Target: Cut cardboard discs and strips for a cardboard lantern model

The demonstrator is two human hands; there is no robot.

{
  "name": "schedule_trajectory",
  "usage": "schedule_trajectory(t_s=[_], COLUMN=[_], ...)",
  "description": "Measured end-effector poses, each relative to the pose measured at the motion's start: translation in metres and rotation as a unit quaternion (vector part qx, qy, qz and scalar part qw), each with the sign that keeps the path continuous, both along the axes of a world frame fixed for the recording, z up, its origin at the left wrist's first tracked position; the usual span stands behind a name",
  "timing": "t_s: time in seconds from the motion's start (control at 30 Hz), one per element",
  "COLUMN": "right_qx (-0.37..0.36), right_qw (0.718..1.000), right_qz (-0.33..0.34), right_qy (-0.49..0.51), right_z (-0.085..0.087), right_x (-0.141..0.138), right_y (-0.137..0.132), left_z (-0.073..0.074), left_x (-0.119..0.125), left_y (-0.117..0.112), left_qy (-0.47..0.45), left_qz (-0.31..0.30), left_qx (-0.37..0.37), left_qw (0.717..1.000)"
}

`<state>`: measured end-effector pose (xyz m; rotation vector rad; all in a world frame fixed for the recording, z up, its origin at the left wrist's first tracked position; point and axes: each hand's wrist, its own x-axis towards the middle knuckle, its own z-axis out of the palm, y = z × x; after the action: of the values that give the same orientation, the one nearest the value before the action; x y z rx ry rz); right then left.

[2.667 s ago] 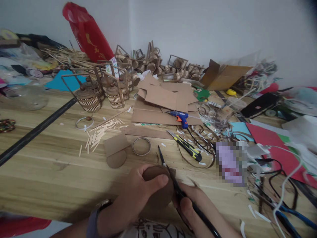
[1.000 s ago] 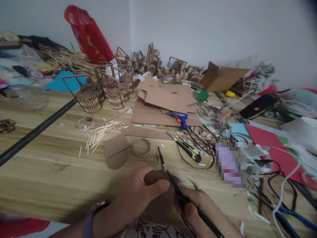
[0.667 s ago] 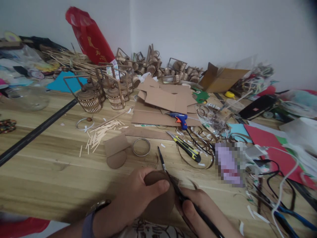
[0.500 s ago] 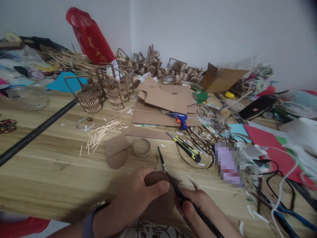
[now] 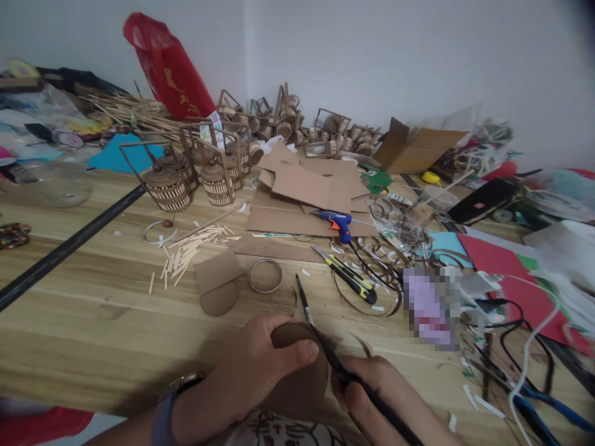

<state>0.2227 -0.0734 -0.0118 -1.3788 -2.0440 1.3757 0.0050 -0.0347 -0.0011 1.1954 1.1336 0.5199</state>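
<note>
My left hand (image 5: 260, 362) grips a brown cardboard piece (image 5: 302, 384) with a rounded top edge, thumb on its face and fingers behind. My right hand (image 5: 372, 390) is closed round black scissors (image 5: 337, 365). Their slim pointed blade reaches forward past the cardboard's right edge, touching it. Thin curled trimmings hang beside that edge. Ahead of my hands lie a ring (image 5: 265, 275) and a cardboard disc (image 5: 218, 298) partly under a folded cardboard piece (image 5: 219, 271). A yellow-black box cutter (image 5: 351, 279) rests to the right.
A blue glue gun (image 5: 339, 223) rests on stacked cardboard (image 5: 307, 186). Short sticks (image 5: 186, 251) are scattered to the left, before small lidded baskets (image 5: 170, 186). Blue-handled pliers (image 5: 534, 409) and cables (image 5: 520, 359) occupy the right. A red bag (image 5: 171, 74) leans on the wall.
Both hands keep nearly the same place and grip. My left wrist has shifted slightly to the left and down; the cardboard and scissors have barely moved.
</note>
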Motion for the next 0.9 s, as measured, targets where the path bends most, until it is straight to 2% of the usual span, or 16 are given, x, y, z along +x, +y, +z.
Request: schedule_trajectory(t_s=[0.1,0.4,0.77,0.9], right_qx=[-0.01,0.021,0.009,0.024], right_qw=[1.0,1.0,1.0,1.0], right_qz=[0.01,0.001,0.005,0.009], right_qy=[0.002,0.012,0.019,0.018], right_z=[0.0021,-0.0029,0.0037,0.0012], right_x=[-0.0001,-0.0029,-0.0048,-0.004], right_y=[0.0016,0.002,0.0032,0.0022], left_z=[-0.0001,-0.0026,-0.0025,-0.0022], left_x=[-0.0002,-0.0005,-0.0038,-0.0047], left_y=[0.0012,0.0025,0.0014,0.003], left_qy=[0.017,0.025,-0.001,0.03], left_qz=[-0.01,-0.015,-0.037,-0.039], left_qx=[0.005,-0.008,-0.011,0.0], left_qw=[1.0,1.0,0.999,0.999])
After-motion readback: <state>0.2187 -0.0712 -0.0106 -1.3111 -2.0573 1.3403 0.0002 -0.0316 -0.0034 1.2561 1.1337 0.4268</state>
